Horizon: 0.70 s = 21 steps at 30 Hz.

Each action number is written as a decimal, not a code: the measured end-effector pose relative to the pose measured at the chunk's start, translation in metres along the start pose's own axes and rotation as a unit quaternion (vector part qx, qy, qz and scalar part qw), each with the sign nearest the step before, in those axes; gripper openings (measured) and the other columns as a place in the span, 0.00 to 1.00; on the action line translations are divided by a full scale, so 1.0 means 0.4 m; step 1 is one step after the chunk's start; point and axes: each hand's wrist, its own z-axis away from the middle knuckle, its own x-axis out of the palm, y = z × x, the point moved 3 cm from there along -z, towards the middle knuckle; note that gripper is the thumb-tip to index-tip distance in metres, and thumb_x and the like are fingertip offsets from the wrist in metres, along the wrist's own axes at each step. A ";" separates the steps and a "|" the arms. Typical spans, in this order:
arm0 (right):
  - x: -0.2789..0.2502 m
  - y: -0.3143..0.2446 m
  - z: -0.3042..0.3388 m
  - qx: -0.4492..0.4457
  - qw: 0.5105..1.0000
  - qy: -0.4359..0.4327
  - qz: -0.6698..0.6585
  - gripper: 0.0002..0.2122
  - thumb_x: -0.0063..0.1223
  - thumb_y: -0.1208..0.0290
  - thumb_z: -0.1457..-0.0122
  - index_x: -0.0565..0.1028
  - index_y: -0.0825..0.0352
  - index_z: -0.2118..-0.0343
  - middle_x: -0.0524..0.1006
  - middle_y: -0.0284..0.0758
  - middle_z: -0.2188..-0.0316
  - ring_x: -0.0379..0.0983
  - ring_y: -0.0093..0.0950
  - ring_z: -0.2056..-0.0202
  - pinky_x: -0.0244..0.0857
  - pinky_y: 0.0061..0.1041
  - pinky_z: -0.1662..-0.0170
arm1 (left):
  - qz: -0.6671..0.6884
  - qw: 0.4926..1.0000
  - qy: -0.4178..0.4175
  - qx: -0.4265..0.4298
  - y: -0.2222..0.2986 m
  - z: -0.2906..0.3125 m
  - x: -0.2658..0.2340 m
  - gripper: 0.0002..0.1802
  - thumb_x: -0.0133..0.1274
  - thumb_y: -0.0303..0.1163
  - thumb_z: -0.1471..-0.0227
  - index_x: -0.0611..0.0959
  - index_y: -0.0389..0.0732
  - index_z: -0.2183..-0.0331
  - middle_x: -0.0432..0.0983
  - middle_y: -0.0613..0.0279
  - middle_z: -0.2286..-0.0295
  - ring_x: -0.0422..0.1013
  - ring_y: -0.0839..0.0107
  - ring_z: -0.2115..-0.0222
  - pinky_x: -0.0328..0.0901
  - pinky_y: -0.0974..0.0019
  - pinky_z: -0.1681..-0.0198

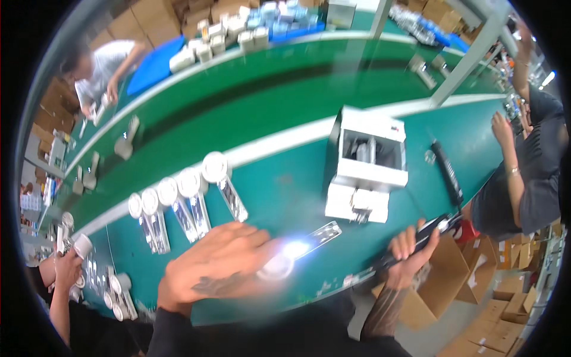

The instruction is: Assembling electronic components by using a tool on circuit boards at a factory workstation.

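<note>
My left hand [220, 262] is closed on a handheld device with a round white head and a flat silver handle [326, 234]. A bright white glow shines near its head, and my fingers hide part of it. At the right, my right hand [410, 253] is wrapped round a black electric screwdriver [423, 237], its tip end toward the left. Beyond my left hand several similar white-headed devices [190, 183] lie in a slanting row on the green bench. A white box-shaped fixture [372, 169] with a grey hollow stands past both hands.
A second black screwdriver-like tool [447, 172] lies right of the fixture. Behind a pale rail, a green conveyor belt [267, 101] carries more devices. Co-workers sit left, far left and right; one person's arm [508, 149] reaches over the bench. Open cardboard boxes [437, 282] stand at lower right.
</note>
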 end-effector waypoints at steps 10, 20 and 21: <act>-0.015 0.041 0.012 0.038 0.994 0.066 -0.079 0.20 0.46 0.43 0.27 0.73 0.57 0.59 0.61 0.25 0.85 0.56 0.19 0.87 0.52 0.23 0.83 | -0.010 0.960 0.174 -0.219 -0.289 -0.098 -0.185 0.40 0.64 0.71 0.53 0.90 0.39 0.61 0.85 0.47 0.73 0.83 0.48 0.68 0.75 0.53 0.61; -0.038 0.031 -0.008 0.047 0.993 0.075 -0.080 0.20 0.49 0.43 0.28 0.75 0.58 0.61 0.59 0.25 0.86 0.56 0.18 0.87 0.53 0.21 0.84 | -0.047 0.917 0.148 -0.367 -0.602 -0.263 -0.043 0.46 0.65 0.72 0.56 0.82 0.37 0.55 0.86 0.45 0.59 0.83 0.47 0.56 0.75 0.48 0.51; -0.046 0.030 -0.011 0.041 0.993 0.080 -0.073 0.20 0.49 0.43 0.28 0.75 0.58 0.61 0.59 0.25 0.86 0.56 0.18 0.87 0.53 0.21 0.84 | -0.052 0.915 0.157 -0.367 -0.617 -0.276 -0.032 0.46 0.66 0.72 0.56 0.82 0.37 0.55 0.86 0.45 0.60 0.83 0.47 0.57 0.75 0.48 0.51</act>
